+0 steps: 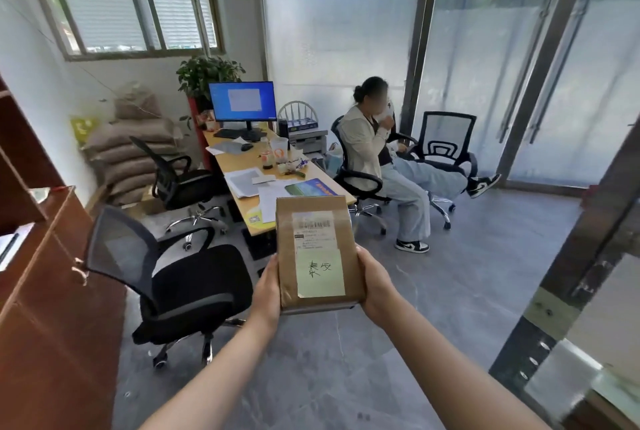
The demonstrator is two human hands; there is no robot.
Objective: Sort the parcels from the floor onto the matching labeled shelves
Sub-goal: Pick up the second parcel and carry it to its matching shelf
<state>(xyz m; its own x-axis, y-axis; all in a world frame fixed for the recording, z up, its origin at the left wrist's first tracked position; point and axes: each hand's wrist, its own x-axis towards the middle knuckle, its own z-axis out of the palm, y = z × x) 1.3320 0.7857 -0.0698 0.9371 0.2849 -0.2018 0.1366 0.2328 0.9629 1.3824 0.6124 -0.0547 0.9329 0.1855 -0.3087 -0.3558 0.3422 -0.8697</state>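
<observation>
A brown cardboard parcel (317,249) is held up in front of me at chest height, its top face toward the camera. It carries a white shipping label and a pale green sticky note with handwritten characters. My left hand (268,289) grips its left edge and my right hand (375,286) grips its right edge. No labeled shelf shows clearly; a brown wooden cabinet (45,291) with open shelves stands at the far left.
A black office chair (180,277) stands just left of the parcel. Behind it is a long desk (252,173) with a monitor and papers. A person (384,159) sits on a chair at the right of the desk. Glass doors (519,83) line the right side.
</observation>
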